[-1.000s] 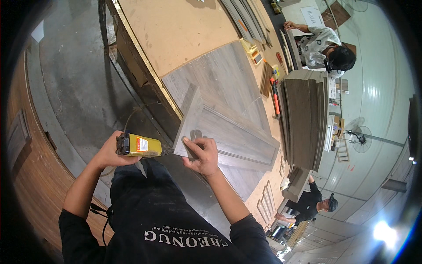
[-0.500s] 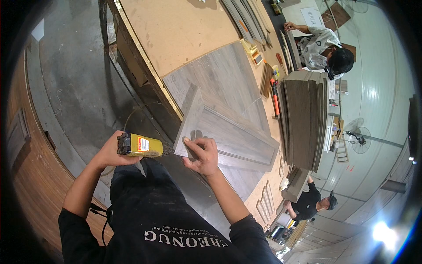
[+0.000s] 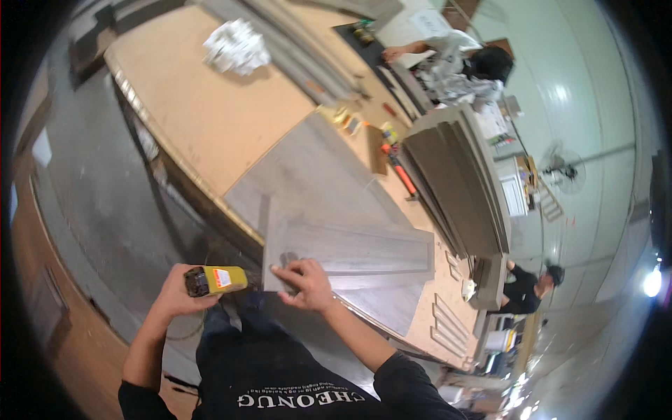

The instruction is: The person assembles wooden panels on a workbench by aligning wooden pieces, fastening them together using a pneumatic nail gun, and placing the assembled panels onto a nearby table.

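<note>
My left hand [image 3: 178,290] is closed round a yellow nail gun [image 3: 231,278] with a black end, held off the table's edge. The tool's front end points at the near end of a grey wood-grain cabinet door [image 3: 350,246] with a raised frame. Whether the two touch, I cannot tell. My right hand [image 3: 308,283] grips the door's near end, fingers bent over its edge and face. Beneath the door lies a larger flat grey wood-grain board [image 3: 308,168] on the tan worktable [image 3: 175,77].
A crumpled white wad [image 3: 238,47] and long grey strips [image 3: 308,59] lie farther along the table. An orange-handled hammer [image 3: 404,178] rests beside a tall stack of brown panels [image 3: 448,182]. Thin slats [image 3: 448,325] lie at the right. Two co-workers are beyond the table.
My view has swung, so the table sits lower and turned. The door's near end has tilted downward, lying flatter over the board. Both hands keep their holds.
</note>
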The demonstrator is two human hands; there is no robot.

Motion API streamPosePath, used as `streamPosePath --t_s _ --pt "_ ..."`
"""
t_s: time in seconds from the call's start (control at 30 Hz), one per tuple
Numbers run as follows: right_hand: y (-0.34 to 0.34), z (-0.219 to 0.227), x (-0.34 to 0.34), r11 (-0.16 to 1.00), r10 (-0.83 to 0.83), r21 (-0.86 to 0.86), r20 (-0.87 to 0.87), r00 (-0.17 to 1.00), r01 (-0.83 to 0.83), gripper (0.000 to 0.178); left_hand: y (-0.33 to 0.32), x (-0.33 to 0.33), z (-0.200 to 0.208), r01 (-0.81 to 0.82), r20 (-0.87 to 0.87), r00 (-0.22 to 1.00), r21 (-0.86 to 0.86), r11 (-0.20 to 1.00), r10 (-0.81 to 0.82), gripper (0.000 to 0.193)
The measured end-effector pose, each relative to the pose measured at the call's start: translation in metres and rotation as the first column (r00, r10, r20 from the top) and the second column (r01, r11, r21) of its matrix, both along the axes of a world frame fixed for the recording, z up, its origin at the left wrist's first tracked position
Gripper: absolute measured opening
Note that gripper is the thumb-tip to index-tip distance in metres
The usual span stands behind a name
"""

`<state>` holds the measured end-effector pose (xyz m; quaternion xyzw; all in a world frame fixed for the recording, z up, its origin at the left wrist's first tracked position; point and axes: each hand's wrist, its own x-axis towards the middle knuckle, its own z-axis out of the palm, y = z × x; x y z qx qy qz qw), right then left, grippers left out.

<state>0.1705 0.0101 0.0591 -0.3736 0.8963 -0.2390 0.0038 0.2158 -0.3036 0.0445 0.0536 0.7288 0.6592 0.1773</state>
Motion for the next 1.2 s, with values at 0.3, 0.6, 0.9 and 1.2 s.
streamPosePath --t_s 0.3,0.6,0.9,1.2 --pt "0.005 0.009 0.03 0.968 -0.236 -0.09 -0.013 0.972 0.234 0.062 0.001 -0.21 0.057 -0.622 -0.751 0.644 -0.627 0.469 -0.15 0.033" --pt "0.133 -0.049 0.071 0.164 -0.978 -0.331 0.071 0.198 0.929 0.073 0.119 -0.172 -0.027 -0.185 -0.596 0.739 -0.629 0.755 -0.316 0.017" --pt "0.175 -0.022 0.083 -0.272 -0.711 -0.272 0.704 -0.001 0.923 0.083 0.12 -0.007 -0.048 -0.018 -0.311 0.949 -0.222 0.975 -0.053 0.03" --pt "0.23 -0.002 0.089 0.207 -0.977 -0.285 -0.007 0.214 0.936 0.075 0.239 0.097 -0.041 -0.148 0.196 0.976 0.292 0.945 0.092 0.035"
